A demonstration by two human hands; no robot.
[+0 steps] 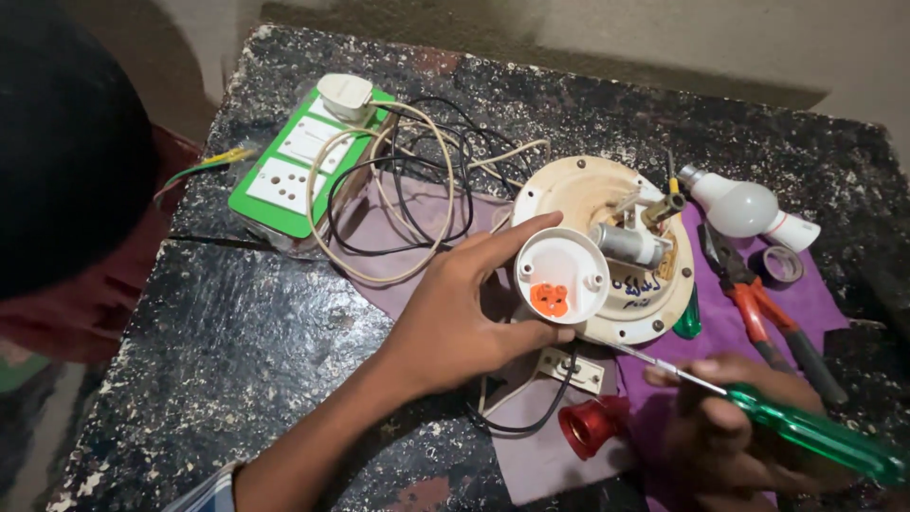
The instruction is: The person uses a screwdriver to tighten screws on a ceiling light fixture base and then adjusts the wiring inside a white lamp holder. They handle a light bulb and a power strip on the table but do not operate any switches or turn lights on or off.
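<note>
I see my left hand [455, 313] gripping 1 white round cap [561, 275] and my right hand [730, 427] closed on 1 green screwdriver [815, 431], beside 1 bulb [744, 209] and 1 pair of pliers [758, 303].

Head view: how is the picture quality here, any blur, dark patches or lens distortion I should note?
Head view: the right hand and green screwdriver are smeared by motion blur; the left hand on the white round cap is sharp; a dark out-of-focus head fills the upper left corner; the table edges bow, a wide-angle effect; lighting is warm and dim, without harsh glare.
</note>
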